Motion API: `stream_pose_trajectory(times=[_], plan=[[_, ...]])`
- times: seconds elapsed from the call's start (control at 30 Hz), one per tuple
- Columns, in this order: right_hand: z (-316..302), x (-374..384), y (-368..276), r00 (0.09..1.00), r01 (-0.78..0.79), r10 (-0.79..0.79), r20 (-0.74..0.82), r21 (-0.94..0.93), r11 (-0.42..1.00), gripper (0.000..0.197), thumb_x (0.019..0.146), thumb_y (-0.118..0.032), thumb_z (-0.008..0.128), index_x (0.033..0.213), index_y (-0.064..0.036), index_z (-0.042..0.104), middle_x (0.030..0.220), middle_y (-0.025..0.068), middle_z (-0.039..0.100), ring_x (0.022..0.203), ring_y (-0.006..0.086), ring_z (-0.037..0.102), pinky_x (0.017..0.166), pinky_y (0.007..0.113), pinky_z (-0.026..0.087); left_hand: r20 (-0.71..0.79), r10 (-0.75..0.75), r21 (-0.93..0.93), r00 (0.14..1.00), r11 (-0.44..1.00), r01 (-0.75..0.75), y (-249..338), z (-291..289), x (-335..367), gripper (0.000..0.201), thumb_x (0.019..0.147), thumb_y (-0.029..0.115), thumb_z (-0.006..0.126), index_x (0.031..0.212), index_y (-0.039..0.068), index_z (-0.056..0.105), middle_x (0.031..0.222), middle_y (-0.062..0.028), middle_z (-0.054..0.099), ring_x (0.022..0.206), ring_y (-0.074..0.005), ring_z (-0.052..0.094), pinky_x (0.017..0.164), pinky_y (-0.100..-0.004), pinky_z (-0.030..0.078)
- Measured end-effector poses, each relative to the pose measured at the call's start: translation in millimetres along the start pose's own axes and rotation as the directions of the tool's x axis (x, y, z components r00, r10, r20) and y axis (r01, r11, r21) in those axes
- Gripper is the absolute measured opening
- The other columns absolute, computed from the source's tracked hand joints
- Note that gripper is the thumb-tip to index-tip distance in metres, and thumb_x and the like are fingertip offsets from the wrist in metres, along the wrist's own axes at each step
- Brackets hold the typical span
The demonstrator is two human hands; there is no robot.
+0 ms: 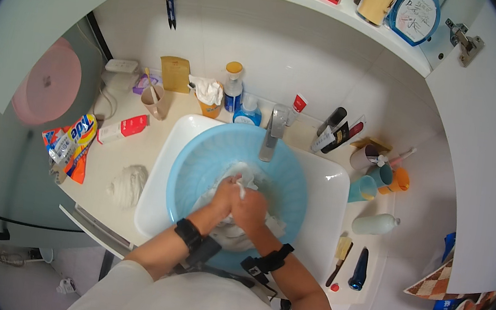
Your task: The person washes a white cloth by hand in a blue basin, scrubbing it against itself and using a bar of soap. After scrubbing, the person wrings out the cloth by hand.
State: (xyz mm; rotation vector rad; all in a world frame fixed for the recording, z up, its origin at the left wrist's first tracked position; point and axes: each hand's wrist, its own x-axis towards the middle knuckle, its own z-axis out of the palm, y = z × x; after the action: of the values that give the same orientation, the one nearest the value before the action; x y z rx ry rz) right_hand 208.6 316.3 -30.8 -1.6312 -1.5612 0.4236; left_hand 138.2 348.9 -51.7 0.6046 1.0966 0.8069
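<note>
A light blue plastic basin [185, 153] rests in the white sink [328, 196], under the metal faucet [273, 130]. Cloudy water and a wet white cloth [232, 237] lie inside it. Close together over the basin's middle, my left hand [227, 196] and my right hand [249, 208] both grip a bunched part of the cloth, which pokes up between them. Their fingers are closed; the fingertips are partly hidden. Each wrist wears a black band.
Left on the counter are a wrung white cloth bundle [128, 186], a detergent bag [73, 144], a red-and-white box [122, 129] and a cup [154, 103]. To the right stand cups [362, 189], a lying bottle [374, 224], a brush [342, 253] and a dark blue shaver-like object [359, 269]. Open cabinet doors flank the shelf.
</note>
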Motion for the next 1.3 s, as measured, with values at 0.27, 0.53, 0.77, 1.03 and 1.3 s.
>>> stream_pose_trajectory(times=[0.27, 0.53, 0.77, 1.03, 1.3], plan=[[-9, 5, -5, 0.967, -0.187, 0.184, 0.177, -0.005, 0.982, 0.043, 0.082, -0.033, 0.04, 0.064, 0.0033, 0.054, 0.061, 0.0249, 0.051, 0.057, 0.0404, 0.05, 0.053, 0.044, 0.038, -0.009, 0.013, -0.052, 1.0, 0.999, -0.013, 7, 1, -3, 0.024, 0.088, 0.021, 0.039, 0.088, 0.001, 0.051, 0.073, -0.0063, 0.05, 0.069, -0.0149, 0.048, 0.061, -0.0265, 0.04], [-18, 30, 76, 0.983, 0.09, -0.049, 0.177, -0.23, 0.969, 0.031, 0.079, -0.027, 0.048, 0.072, 0.001, 0.06, 0.071, 0.0201, 0.059, 0.06, 0.0299, 0.056, 0.055, 0.037, 0.041, 0.003, 0.095, -0.008, 0.995, 0.995, -0.095, 34, 1, -8, 0.029, 0.09, 0.028, 0.04, 0.081, 0.003, 0.052, 0.073, -0.0007, 0.05, 0.068, -0.0105, 0.045, 0.064, -0.0244, 0.039], [-42, 37, 82, 0.81, -0.58, 0.52, 0.271, 0.239, 0.779, 0.044, 0.08, -0.038, 0.055, 0.085, 0.0056, 0.061, 0.073, 0.0087, 0.06, 0.063, 0.0135, 0.052, 0.058, 0.028, 0.042, 0.101, 0.326, 0.475, 0.94, 0.814, -0.333, 31, -15, 20, 0.022, 0.081, 0.023, 0.06, 0.086, 0.004, 0.05, 0.069, -0.0011, 0.052, 0.063, -0.0073, 0.047, 0.057, -0.0221, 0.04], [-49, 42, 112, 0.803, -0.59, 0.577, 0.148, 0.073, 0.804, 0.046, 0.075, -0.041, 0.06, 0.082, 0.0043, 0.058, 0.07, 0.0112, 0.057, 0.064, 0.0183, 0.054, 0.061, 0.029, 0.043, 0.277, 0.208, 0.778, 0.938, 0.524, -0.346, 19, -22, 41, 0.046, 0.068, 0.011, 0.066, 0.105, -0.001, 0.042, 0.097, -0.0189, 0.054, 0.089, -0.0287, 0.054, 0.072, -0.0351, 0.045], [-5, 15, 114, 0.858, -0.059, 0.276, 0.432, -0.452, 0.89, 0.038, 0.075, -0.031, 0.06, 0.095, 0.0009, 0.052, 0.093, 0.0214, 0.056, 0.086, 0.0341, 0.055, 0.072, 0.039, 0.045, 0.17, 0.202, 0.979, 0.964, 0.074, -0.189, -28, -36, 76, 0.027, 0.071, 0.005, 0.055, 0.096, -0.003, 0.046, 0.091, -0.0244, 0.054, 0.089, -0.0371, 0.052, 0.079, -0.0399, 0.042]])
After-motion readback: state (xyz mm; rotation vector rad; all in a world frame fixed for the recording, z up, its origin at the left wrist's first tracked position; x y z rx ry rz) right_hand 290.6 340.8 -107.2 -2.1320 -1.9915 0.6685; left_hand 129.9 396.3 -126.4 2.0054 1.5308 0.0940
